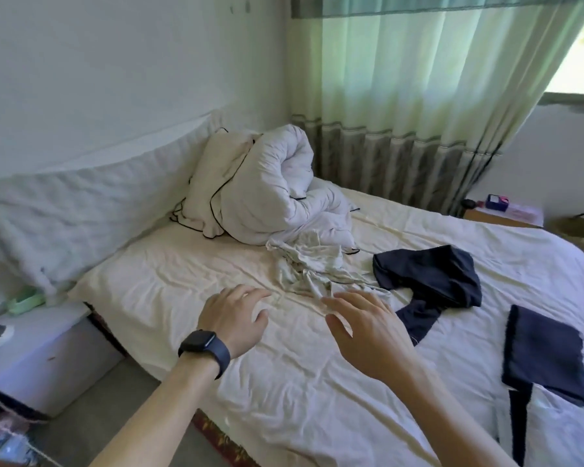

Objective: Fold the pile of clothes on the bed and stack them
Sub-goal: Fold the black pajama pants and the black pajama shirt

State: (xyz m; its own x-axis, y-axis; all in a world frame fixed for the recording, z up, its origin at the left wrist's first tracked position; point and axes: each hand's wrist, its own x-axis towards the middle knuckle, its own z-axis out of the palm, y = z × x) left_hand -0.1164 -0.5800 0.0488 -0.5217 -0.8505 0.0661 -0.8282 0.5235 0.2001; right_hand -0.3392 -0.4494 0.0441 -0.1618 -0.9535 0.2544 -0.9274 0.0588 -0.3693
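Both the left hand (235, 315) and right hand (368, 328) hovered with fingers spread and holding nothing just below the crumpled pale garment (312, 269) at centre frame on the bed (182, 274), which looked light, limp cloth best pinched at two edge corners

A bunched white quilted duvet (267, 197) sat heaped. A white pillow edged with black piping (213, 193) leaned against its left side. Behind it hung a pale green curtain with a grey patterned band (418, 96). Well to its left stood a white bedside cabinet (38, 348); well to its right, a small blue box (496, 202).
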